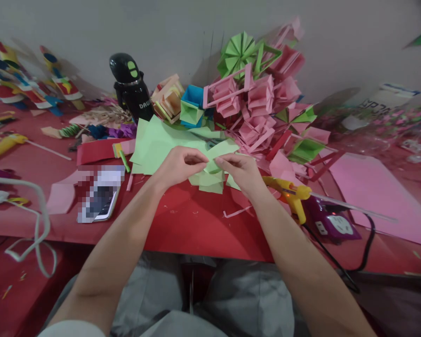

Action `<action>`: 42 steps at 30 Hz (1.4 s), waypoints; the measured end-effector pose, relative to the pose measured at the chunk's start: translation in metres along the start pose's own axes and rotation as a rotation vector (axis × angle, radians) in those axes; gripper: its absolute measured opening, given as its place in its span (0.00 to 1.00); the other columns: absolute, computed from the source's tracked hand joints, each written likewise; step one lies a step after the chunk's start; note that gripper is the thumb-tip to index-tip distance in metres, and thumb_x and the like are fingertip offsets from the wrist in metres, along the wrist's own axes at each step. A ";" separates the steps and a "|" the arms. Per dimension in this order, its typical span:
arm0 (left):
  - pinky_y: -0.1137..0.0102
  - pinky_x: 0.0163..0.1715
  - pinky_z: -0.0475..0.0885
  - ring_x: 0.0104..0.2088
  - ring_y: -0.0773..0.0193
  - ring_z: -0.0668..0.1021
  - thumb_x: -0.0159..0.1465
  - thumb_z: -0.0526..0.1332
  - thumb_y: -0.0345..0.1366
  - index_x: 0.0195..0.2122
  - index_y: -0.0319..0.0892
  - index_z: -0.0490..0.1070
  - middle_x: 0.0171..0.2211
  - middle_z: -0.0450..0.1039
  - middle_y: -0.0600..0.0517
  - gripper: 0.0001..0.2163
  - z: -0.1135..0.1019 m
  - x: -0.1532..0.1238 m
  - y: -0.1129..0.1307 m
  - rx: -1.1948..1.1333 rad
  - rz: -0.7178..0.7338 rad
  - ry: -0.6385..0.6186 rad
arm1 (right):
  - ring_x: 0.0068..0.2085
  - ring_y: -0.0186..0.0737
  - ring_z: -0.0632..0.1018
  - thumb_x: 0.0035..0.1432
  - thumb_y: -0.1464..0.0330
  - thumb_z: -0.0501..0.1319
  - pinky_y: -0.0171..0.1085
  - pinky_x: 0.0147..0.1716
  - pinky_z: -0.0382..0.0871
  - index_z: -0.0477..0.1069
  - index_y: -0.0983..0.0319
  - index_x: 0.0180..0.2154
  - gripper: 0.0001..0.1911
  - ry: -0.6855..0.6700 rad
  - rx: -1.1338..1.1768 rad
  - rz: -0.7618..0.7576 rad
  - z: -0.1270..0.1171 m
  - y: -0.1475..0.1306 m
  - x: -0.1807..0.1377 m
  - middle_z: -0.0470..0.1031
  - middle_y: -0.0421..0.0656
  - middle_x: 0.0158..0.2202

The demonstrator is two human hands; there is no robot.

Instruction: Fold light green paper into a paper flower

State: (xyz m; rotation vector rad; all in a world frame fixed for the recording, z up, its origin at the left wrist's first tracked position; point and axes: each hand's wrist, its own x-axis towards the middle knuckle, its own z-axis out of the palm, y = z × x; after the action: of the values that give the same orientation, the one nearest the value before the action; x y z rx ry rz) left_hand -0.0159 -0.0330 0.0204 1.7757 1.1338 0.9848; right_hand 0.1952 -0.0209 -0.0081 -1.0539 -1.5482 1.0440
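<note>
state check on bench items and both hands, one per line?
Left hand: pinching green paper piece
Right hand: pinching it too
Green paper piece: held, partly hidden by fingers
Right-side glue gun: orange light on, stick protruding
Left-side glue gun: lying, stick protruding
Purple power strip: red light on
Phone: face up, partly pixelated
Black bottle: upright, closed

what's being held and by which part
Light green paper, pinched by the left hand and right hand, seemingly at opposite sides; exact edges are unclear.
</note>
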 end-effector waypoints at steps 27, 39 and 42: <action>0.65 0.37 0.77 0.32 0.63 0.80 0.53 0.70 0.33 0.33 0.42 0.81 0.29 0.79 0.49 0.06 0.016 0.009 -0.007 -0.503 -0.398 0.067 | 0.59 0.49 0.73 0.65 0.66 0.60 0.53 0.59 0.65 0.74 0.57 0.36 0.05 -0.102 -0.407 -0.382 0.007 -0.006 -0.009 0.73 0.50 0.55; 0.68 0.28 0.72 0.24 0.68 0.73 0.51 0.72 0.35 0.33 0.41 0.82 0.23 0.75 0.53 0.08 0.015 0.008 -0.006 -0.422 -0.295 0.047 | 0.58 0.50 0.75 0.64 0.65 0.61 0.53 0.56 0.67 0.72 0.57 0.36 0.03 -0.091 -0.366 -0.352 0.008 -0.009 -0.010 0.75 0.50 0.53; 0.68 0.27 0.71 0.24 0.68 0.73 0.52 0.71 0.35 0.32 0.41 0.82 0.22 0.74 0.54 0.07 0.014 0.007 -0.004 -0.411 -0.299 0.037 | 0.55 0.49 0.76 0.63 0.66 0.62 0.52 0.55 0.69 0.70 0.57 0.37 0.02 -0.085 -0.341 -0.343 0.008 -0.009 -0.011 0.76 0.49 0.51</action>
State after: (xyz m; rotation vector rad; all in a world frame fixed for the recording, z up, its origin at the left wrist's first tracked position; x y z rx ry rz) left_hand -0.0020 -0.0279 0.0127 1.2277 1.0884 0.9869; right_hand 0.1878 -0.0344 -0.0035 -0.9296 -1.9413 0.6082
